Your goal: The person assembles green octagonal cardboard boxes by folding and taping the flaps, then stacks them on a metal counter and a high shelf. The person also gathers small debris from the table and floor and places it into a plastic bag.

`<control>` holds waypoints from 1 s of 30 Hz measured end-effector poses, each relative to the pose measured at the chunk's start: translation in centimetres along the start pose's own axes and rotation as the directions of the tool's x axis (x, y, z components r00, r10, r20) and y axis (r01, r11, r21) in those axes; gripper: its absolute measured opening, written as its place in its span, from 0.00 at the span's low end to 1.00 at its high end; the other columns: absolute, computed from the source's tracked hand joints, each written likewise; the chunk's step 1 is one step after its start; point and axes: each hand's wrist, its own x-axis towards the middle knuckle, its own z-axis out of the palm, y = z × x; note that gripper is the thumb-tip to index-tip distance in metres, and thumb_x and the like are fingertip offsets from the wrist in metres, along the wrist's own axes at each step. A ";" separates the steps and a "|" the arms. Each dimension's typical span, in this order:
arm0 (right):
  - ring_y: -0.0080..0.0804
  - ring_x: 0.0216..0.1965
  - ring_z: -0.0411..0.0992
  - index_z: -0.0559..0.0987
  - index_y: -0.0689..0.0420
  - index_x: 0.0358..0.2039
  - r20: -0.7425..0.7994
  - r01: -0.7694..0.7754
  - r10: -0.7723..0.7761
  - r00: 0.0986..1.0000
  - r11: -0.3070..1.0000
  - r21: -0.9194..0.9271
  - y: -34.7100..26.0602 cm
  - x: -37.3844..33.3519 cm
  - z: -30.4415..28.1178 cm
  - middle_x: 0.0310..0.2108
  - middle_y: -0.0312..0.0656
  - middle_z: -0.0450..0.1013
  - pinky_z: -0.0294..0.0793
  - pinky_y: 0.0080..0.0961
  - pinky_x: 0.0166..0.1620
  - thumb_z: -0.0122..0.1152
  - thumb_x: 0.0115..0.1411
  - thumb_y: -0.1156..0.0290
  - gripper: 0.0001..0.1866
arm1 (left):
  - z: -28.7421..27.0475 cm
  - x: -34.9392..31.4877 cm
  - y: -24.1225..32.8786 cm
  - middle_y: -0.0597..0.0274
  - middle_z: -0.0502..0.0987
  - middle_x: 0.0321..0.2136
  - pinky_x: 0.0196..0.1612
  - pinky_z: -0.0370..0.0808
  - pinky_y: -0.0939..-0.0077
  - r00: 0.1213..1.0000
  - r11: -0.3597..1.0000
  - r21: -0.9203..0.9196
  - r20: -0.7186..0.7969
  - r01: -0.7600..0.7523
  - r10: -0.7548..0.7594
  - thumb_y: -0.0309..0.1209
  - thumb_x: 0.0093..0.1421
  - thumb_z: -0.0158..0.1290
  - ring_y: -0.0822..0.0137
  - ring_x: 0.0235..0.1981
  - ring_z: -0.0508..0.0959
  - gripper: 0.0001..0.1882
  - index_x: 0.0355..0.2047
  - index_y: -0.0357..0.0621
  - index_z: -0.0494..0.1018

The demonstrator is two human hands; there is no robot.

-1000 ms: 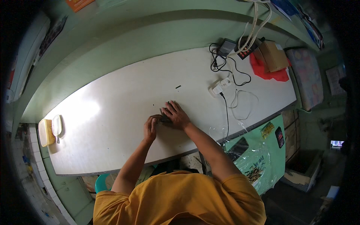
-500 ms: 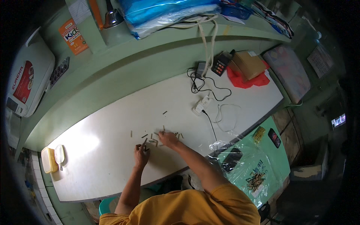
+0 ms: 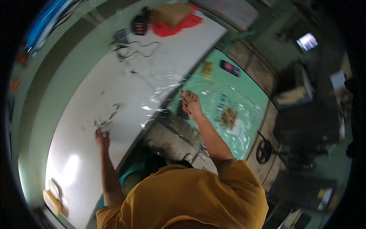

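Note:
Over the near edge of the green table, my right hand (image 3: pixel 191 105) is closed, with fingertips pinching a short tan stick (image 3: pixel 181 90). Whether more sticks are tucked in the palm is hidden. On the white table, my left hand (image 3: pixel 102 139) rests beside several short tan and dark sticks (image 3: pixel 103 123); motion smears its fingers. A heap of similar tan sticks (image 3: pixel 229 117) lies on clear plastic film (image 3: pixel 202 89) that covers part of the green table (image 3: pixel 253 86).
At the white table's far end are a red cloth (image 3: pixel 162 31), a brown box (image 3: pixel 171 14), a black device (image 3: pixel 140 23) and tangled cables (image 3: pixel 141 47). A phone (image 3: pixel 230 68) and a yellow packet (image 3: pixel 207 70) lie on the green table. A yellow container (image 3: pixel 52 202) stands near left.
The view has swung to the right. My right hand has left the scattered sticks on the white table and moved right toward the green table, carrying a stick. My left hand stays by the sticks.

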 end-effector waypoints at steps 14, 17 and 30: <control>0.50 0.53 0.68 0.68 0.61 0.57 -0.319 -0.381 0.239 0.917 0.290 -0.878 -6.2 -2.0 -34.6 0.57 0.51 0.65 0.71 0.37 0.51 0.53 0.59 0.57 0.29 | 1.1 -5.4 7.8 0.44 0.58 0.59 0.57 0.64 0.55 0.978 0.982 0.072 -0.101 -0.174 0.181 0.36 0.58 0.54 0.46 0.60 0.60 0.32 0.62 0.53 0.58; 0.54 0.40 0.73 0.77 0.63 0.37 -0.152 -0.103 -0.150 0.977 0.291 -0.951 -3.5 -0.8 -35.9 0.39 0.57 0.74 0.71 0.42 0.45 0.44 0.60 0.55 0.23 | -0.3 -6.1 6.0 0.45 0.59 0.59 0.58 0.64 0.56 0.986 0.994 0.044 -0.129 -0.104 0.108 0.35 0.58 0.55 0.48 0.60 0.60 0.31 0.62 0.53 0.59; 0.43 0.50 0.66 0.65 0.60 0.56 0.437 0.632 -0.547 0.714 0.236 -0.738 0.3 1.9 1.5 0.50 0.53 0.66 0.66 0.34 0.53 0.57 0.59 0.70 0.25 | -7.2 -3.1 -4.3 0.47 0.49 0.65 0.60 0.57 0.46 0.915 0.928 -0.014 -0.161 0.373 -0.370 0.45 0.63 0.43 0.47 0.65 0.53 0.34 0.65 0.41 0.49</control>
